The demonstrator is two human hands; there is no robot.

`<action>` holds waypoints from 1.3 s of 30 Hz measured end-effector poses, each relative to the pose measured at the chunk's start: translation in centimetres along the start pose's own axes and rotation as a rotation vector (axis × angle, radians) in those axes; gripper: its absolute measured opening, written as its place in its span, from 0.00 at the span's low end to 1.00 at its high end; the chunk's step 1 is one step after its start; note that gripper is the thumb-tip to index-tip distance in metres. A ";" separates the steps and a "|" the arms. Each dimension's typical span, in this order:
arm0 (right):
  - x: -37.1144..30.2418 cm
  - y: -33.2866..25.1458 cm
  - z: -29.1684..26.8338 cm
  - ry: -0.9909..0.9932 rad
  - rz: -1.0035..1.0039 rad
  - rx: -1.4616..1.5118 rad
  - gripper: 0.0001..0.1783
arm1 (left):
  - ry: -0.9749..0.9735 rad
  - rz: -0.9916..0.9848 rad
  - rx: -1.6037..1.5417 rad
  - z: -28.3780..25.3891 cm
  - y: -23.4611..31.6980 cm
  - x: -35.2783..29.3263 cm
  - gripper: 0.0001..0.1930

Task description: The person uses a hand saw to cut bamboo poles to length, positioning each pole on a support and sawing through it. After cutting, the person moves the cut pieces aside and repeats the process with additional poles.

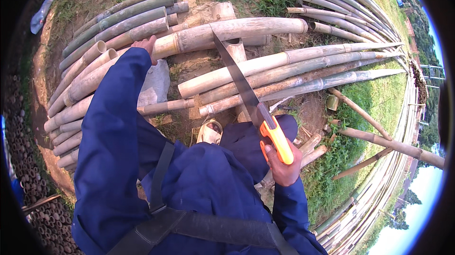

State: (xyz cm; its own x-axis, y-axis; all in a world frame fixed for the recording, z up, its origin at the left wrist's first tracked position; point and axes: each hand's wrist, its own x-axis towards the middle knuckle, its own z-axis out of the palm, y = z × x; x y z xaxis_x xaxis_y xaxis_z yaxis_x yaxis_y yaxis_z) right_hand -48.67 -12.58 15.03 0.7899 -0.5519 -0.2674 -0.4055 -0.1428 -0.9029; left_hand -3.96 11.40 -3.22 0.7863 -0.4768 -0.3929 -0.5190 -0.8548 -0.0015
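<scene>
- My right hand (pixel 285 162) grasps the saw (pixel 250 95); I should stroke squarely.
- My left hand (pixel 146 47) rests on the bamboo pole (pixel 241 28); how firmly, I can't tell.

The saw handle (pixel 277 138) is orange and black, the bamboo pole (pixel 256 26) tan, the left sleeve (pixel 111 113) navy.

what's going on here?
A person's right hand grips the orange handle of a handsaw. The front of its blade crosses a thick bamboo pole; cut depth can't be told. The left hand is on that same pole, farther left. More poles lie on both sides.
</scene>
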 end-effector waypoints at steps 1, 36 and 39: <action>0.4 0.2 0.2 -0.020 0.000 -0.025 0.14 | -0.006 -0.010 -0.003 -0.1 0.0 0.0 0.43; 14.4 3.9 10.4 0.048 -0.281 -0.022 0.08 | -0.097 0.049 -0.099 -1.7 -0.1 -0.1 0.41; 17.0 2.5 11.9 -0.017 -0.241 0.071 0.07 | -0.098 0.024 -0.107 -0.8 -0.6 0.0 0.42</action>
State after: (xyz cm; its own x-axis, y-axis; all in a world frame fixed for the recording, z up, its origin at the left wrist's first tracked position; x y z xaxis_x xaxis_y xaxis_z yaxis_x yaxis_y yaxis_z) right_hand -30.79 -12.58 4.21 0.8678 -0.4947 -0.0464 -0.1713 -0.2102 -0.9625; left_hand -3.45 11.74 -2.49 0.7347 -0.4796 -0.4798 -0.4943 -0.8629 0.1054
